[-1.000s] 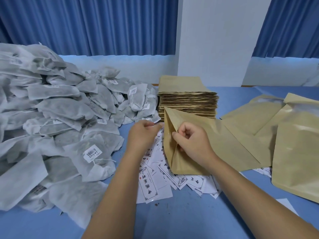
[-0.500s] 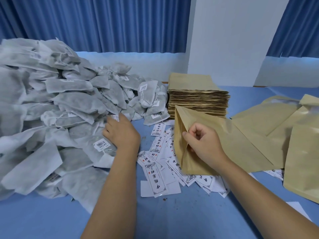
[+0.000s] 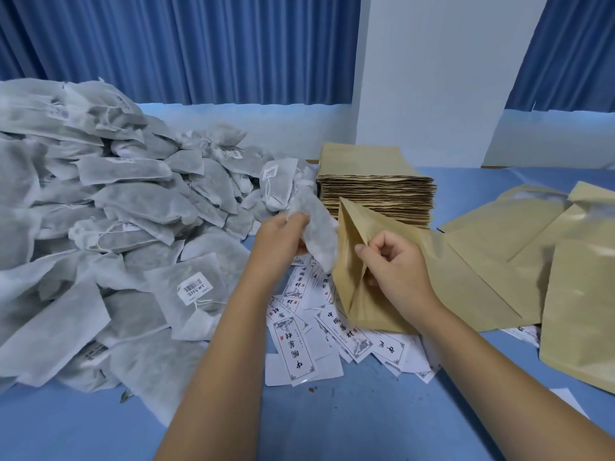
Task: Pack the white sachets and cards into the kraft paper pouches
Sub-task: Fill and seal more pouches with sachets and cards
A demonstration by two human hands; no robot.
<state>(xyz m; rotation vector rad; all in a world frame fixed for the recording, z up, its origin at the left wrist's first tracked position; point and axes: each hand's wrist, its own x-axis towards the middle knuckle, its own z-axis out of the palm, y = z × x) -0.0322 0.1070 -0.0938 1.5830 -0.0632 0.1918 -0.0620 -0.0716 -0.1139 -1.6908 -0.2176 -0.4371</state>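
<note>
A white sachet (image 3: 314, 227) is gripped in the left hand (image 3: 278, 242), its lower end just at the mouth of a kraft pouch (image 3: 392, 281). The pouch's mouth edge is pinched by the right hand (image 3: 394, 266). Cards (image 3: 299, 337) are strewn beneath on the blue table (image 3: 332, 424), with the sachet heap (image 3: 109, 227) at left and a pouch stack (image 3: 376, 184) behind.

White fabric sachet (image 3: 316, 227) held tilted at open mouth of tan kraft paper pouch (image 3: 459, 281); sachet heap (image 3: 116, 211) left, printed white cards (image 3: 293, 347) scattered near centre, flat pouch stack (image 3: 376, 191) far.
</note>
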